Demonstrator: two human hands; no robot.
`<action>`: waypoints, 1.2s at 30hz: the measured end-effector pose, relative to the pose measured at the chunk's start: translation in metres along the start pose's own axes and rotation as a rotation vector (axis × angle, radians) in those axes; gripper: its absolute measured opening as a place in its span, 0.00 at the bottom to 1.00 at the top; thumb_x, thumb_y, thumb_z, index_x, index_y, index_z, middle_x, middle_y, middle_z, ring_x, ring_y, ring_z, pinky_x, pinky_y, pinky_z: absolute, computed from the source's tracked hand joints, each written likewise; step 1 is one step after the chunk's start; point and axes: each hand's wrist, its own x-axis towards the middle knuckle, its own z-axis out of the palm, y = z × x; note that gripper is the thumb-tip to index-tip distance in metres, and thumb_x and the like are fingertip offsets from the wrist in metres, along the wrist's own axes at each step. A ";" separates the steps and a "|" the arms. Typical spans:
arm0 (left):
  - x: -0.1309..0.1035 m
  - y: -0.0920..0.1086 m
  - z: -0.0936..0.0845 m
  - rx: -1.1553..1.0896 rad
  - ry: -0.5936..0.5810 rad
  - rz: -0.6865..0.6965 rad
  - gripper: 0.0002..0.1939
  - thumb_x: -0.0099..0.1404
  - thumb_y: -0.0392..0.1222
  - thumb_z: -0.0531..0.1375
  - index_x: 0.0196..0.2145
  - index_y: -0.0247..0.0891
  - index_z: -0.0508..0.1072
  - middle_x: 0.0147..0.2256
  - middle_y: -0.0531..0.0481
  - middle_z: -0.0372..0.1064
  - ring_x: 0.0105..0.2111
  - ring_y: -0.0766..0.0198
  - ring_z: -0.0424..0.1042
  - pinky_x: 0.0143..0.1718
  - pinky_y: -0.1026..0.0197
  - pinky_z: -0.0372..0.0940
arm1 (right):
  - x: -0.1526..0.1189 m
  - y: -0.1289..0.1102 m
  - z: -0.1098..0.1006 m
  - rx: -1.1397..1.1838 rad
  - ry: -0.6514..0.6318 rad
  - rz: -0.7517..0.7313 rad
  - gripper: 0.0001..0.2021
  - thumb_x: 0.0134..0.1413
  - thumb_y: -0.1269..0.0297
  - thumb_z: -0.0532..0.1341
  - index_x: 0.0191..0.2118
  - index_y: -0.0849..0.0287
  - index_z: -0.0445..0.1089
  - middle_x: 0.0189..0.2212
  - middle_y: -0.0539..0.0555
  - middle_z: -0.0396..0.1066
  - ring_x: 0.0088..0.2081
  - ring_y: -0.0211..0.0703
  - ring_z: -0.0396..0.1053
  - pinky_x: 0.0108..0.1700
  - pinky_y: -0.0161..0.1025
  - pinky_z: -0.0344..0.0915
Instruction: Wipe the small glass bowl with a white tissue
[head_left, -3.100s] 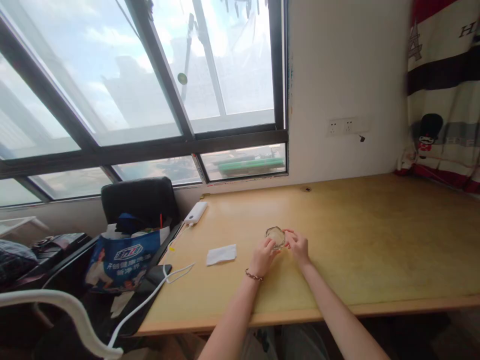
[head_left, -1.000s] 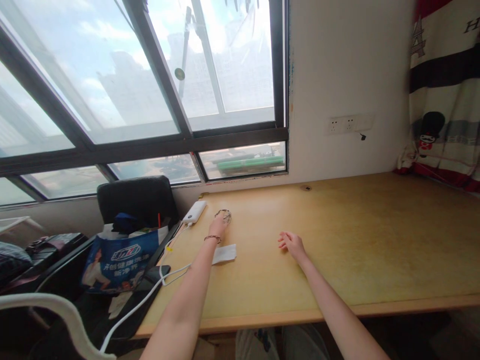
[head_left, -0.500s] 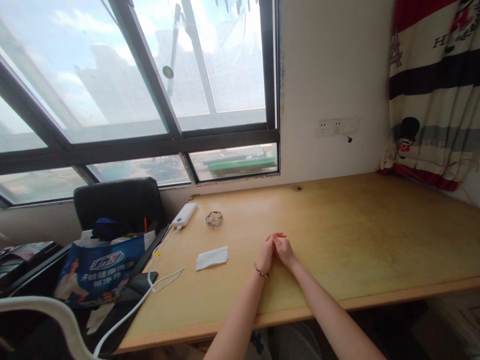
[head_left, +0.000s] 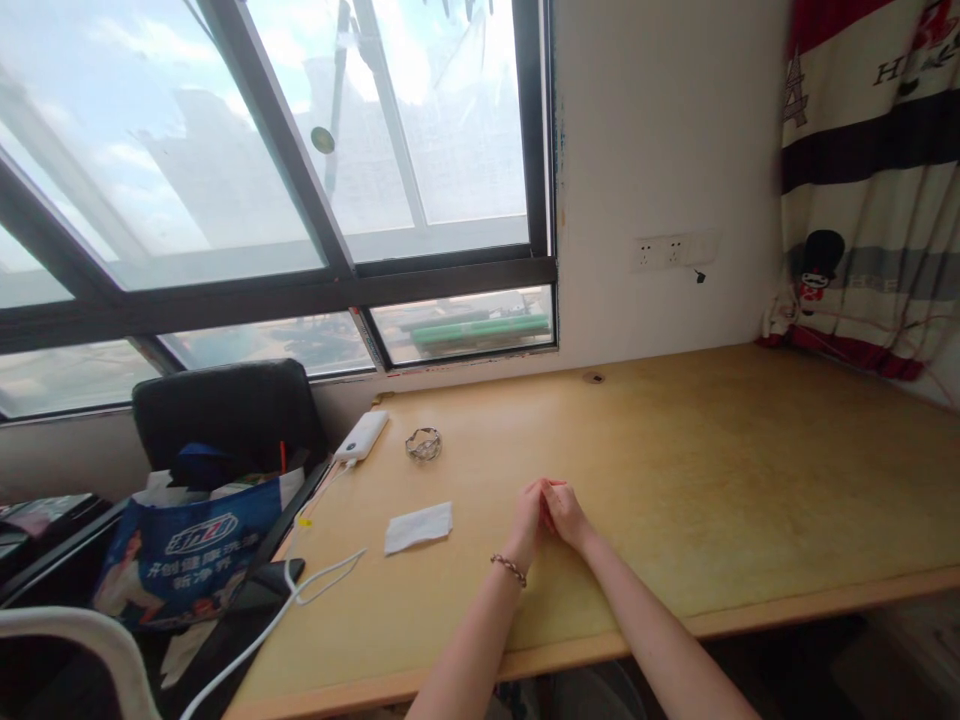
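Note:
My left hand (head_left: 529,520), with a braided bracelet (head_left: 509,569) at its wrist, meets my right hand (head_left: 567,515) above the yellowish wooden desk (head_left: 712,470). Both hands are closed against each other, fingers bent inward and touching. The palms are hidden, so whatever may lie between them cannot be made out. To the left of the hands lies a folded white tissue (head_left: 418,528). Farther back is a silvery openwork ring-shaped piece (head_left: 424,444), like a bracelet. Neither hand touches these.
A white power bank (head_left: 363,437) with a white cable (head_left: 330,578) lies at the desk's left edge. Beside the desk, a blue bag (head_left: 191,560) rests on a black chair (head_left: 225,405). Wall sockets (head_left: 660,252) and a patterned curtain (head_left: 877,200) are behind.
My joined hands have come slightly down and nearer to me, fingers folded further inward. The view has shifted a little. The things on the desk stay in place.

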 end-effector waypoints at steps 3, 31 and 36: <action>0.002 -0.001 -0.002 0.026 0.003 0.006 0.16 0.50 0.46 0.52 0.29 0.31 0.69 0.15 0.53 0.61 0.11 0.72 0.55 0.10 0.68 0.49 | 0.001 0.000 0.000 0.010 0.007 0.006 0.30 0.55 0.49 0.40 0.09 0.58 0.55 0.06 0.47 0.53 0.12 0.32 0.55 0.17 0.31 0.51; -0.006 0.037 -0.032 0.848 0.328 0.448 0.14 0.58 0.47 0.49 0.29 0.36 0.69 0.29 0.45 0.68 0.33 0.59 0.68 0.36 0.60 0.60 | 0.004 0.000 -0.001 0.064 0.058 0.134 0.29 0.51 0.44 0.42 0.14 0.61 0.62 0.08 0.47 0.58 0.11 0.31 0.55 0.15 0.29 0.52; -0.006 0.051 -0.055 1.266 0.797 0.520 0.17 0.59 0.44 0.47 0.41 0.33 0.67 0.47 0.38 0.59 0.52 0.50 0.53 0.50 0.49 0.48 | 0.009 0.008 -0.001 0.088 0.143 0.212 0.29 0.49 0.42 0.43 0.15 0.62 0.62 0.09 0.48 0.58 0.10 0.31 0.56 0.14 0.29 0.52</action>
